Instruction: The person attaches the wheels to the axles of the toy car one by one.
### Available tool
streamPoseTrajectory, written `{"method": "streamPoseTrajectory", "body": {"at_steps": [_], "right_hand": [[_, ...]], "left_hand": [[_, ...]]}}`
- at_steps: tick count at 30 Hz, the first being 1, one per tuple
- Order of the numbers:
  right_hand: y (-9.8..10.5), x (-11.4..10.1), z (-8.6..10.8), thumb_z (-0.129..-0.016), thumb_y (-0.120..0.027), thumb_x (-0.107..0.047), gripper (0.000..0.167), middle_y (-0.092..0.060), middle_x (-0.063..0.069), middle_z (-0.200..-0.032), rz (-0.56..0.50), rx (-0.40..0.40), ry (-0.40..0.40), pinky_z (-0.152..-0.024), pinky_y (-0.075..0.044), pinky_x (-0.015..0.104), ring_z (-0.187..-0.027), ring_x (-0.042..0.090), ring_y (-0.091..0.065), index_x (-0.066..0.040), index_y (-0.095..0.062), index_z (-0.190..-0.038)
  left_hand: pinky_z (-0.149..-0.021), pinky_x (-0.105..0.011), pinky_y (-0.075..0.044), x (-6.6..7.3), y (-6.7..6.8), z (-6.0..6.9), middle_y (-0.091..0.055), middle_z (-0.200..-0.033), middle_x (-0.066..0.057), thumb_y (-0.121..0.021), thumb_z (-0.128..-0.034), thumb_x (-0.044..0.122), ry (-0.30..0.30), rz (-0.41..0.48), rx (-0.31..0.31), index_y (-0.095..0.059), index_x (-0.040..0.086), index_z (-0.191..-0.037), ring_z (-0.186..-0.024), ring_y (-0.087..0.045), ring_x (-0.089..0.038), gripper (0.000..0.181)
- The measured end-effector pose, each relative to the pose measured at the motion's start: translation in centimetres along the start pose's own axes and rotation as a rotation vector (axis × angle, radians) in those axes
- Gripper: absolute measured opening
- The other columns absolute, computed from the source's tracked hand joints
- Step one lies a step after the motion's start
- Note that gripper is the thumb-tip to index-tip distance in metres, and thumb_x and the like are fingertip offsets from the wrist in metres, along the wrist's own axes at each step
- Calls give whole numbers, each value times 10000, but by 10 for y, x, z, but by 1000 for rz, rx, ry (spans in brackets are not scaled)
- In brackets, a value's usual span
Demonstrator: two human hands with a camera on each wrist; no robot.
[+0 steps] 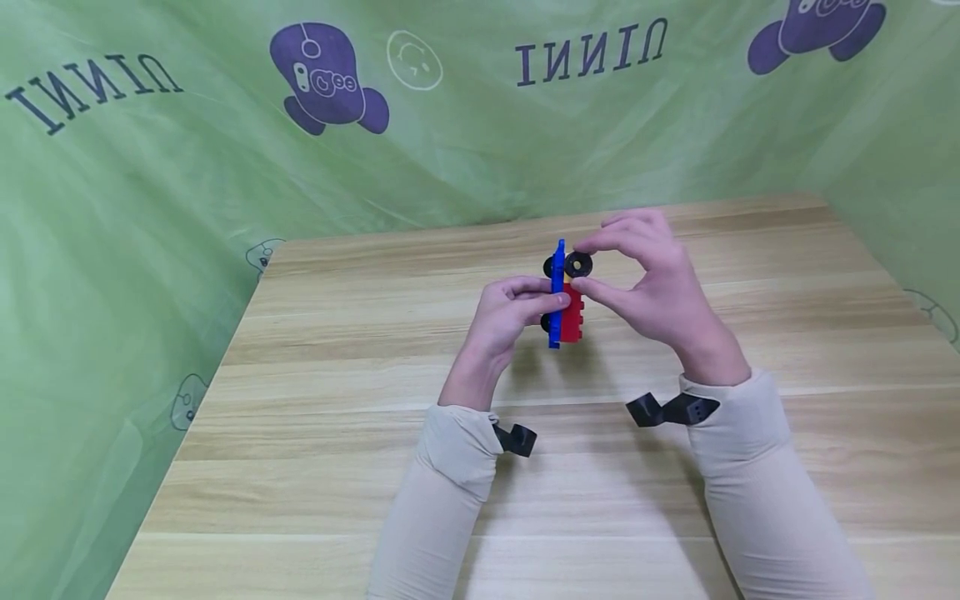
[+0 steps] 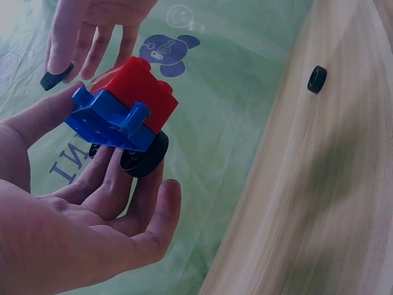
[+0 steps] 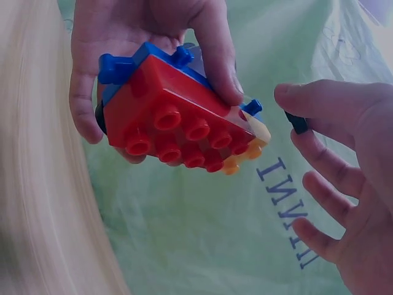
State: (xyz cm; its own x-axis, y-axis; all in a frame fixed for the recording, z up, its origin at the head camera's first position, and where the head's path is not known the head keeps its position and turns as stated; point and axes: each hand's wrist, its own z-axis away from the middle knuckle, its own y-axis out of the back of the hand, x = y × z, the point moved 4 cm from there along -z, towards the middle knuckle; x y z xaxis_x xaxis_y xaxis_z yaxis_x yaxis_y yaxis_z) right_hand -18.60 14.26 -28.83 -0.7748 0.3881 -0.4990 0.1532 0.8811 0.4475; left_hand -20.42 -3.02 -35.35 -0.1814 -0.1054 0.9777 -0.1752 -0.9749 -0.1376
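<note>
My left hand [image 1: 517, 312] holds a toy block car [image 1: 570, 321] up on its side above the table. A blue chassis [image 2: 110, 120] with side pegs carries a red studded brick [image 3: 178, 123] and a smaller yellow brick [image 3: 245, 157]. Black wheels [image 2: 145, 157] sit on the side towards the left palm; the pegs facing the right hand are bare. Between thumb and fingertips, my right hand [image 1: 652, 279] pinches a loose black wheel [image 3: 296, 121] close to the chassis's far end. In the right wrist view a small gap parts that wheel from the nearest blue peg.
Another black wheel [image 2: 317, 79] stands on its edge on the wooden table [image 1: 315, 417], seen in the left wrist view. A green printed cloth [image 1: 465, 167] hangs behind the table and along its sides. Both sleeves carry small black wrist cameras [image 1: 517, 440].
</note>
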Motion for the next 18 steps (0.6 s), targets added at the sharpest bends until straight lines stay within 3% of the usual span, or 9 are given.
{"method": "streamPoseTrajectory", "body": {"at_steps": [18], "right_hand": [[-7, -2, -1, -637, -922, 47, 358, -729, 160, -915, 44, 34, 50, -972, -341, 307, -1031, 363, -522, 25, -763, -957]], "left_hand": [[-821, -282, -565, -2, -1, -2, -770, -1048, -165, -782, -852, 32, 6, 2, -11, -718, -53, -1100, -929, -741, -155, 270]]}}
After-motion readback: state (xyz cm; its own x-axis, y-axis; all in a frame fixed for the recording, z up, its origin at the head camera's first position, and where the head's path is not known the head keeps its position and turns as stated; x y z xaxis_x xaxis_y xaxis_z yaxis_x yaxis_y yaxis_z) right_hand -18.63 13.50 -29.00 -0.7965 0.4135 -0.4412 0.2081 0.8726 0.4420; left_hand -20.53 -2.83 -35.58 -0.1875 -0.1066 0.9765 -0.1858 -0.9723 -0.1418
